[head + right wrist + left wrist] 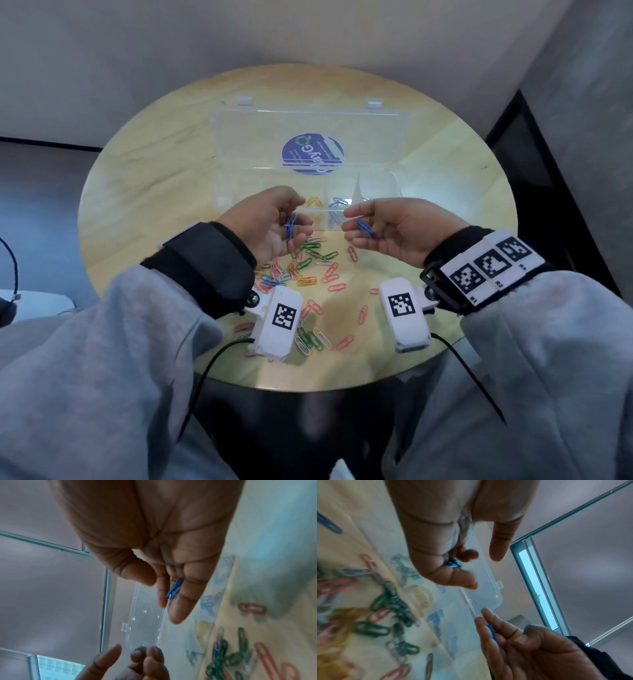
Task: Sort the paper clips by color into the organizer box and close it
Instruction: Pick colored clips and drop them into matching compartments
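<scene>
A clear organizer box [394,185] stands open on the round table, its lid [239,137] laid back. Yellow clips [313,201] and blue clips [338,202] lie in separate compartments. My left hand [294,219] hovers at the box's front edge, its fingers curled round a few blue paper clips [291,224] [453,563]. Beside it my right hand [356,222], palm up, holds one blue paper clip [365,229] [174,589] between its fingers. A loose pile of mixed clips [305,263] lies below both hands.
More red, green and white clips [313,337] are scattered toward the table's near edge [308,387]. A blue round sticker [312,154] shows through the lid. A wall stands behind the table. A black cable [13,267] hangs at the far left.
</scene>
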Demonstrator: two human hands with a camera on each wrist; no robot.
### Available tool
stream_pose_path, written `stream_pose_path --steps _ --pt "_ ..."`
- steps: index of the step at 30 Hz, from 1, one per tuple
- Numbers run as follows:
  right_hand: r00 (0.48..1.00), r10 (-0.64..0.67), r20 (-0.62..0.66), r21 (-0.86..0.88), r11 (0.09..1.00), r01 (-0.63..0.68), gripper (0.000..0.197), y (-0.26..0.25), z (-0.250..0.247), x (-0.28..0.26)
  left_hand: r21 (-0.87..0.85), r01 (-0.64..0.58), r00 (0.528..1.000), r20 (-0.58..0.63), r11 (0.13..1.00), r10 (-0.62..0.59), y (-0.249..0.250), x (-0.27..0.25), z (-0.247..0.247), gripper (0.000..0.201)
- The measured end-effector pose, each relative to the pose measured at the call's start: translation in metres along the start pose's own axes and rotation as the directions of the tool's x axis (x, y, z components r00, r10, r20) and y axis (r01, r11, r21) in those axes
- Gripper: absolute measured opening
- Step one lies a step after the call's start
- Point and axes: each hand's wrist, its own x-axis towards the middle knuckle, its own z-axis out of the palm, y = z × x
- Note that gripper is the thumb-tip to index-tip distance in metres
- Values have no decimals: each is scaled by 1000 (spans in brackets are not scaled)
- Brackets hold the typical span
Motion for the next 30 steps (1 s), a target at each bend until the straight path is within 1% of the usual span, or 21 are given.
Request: stream_pose_path --steps 3,7,9,13,15,20,22,24,25,27,28,29,30 --pt "997 -59 -55 66 996 63 41 -9 -2 6 -30 -42 998 44 999 43 12 3 7 21" --pt "990 -103 -94 185 976 119 23 -16 -3 16 -6 -61 994 94 998 62 27 10 18 33" --pt "986 -122 -109 206 968 143 21 -20 -3 22 24 -63 992 108 998 60 33 15 26 37" --pt "977 -144 -156 101 982 161 30 -27 -3 32 66 -56 992 119 996 48 40 26 43 38" --pt "977 -154 -150 69 984 166 34 -29 -3 35 59 -62 991 120 996 55 42 32 49 39" --pt "980 -159 -117 5 987 161 36 -27 -7 35 109 -95 991 106 990 83 42 36 57 38" --pt "979 -183 -92 -95 980 175 30 -28 -12 30 140 -130 988 104 981 116 40 36 54 34" --pt "978 -199 -66 -245 953 177 22 -28 -16 22 204 -173 984 74 964 160 36 35 52 26" --pt "977 -204 -59 -327 929 174 20 -28 -19 18 253 -189 982 70 949 177 34 32 51 21" --pt "975 -215 -61 -501 851 157 19 -24 -23 7 406 -205 978 114 890 174 25 26 50 13" --pt "973 -220 -65 -588 796 141 16 -20 -25 3 522 -215 976 149 826 160 20 22 49 11" --pt "973 -221 -68 -669 733 120 12 -15 -27 -2 655 -222 974 177 722 140 14 19 48 10" --pt "974 -214 -72 -744 662 91 8 -9 -29 -6 785 -222 975 187 578 121 9 16 46 9"
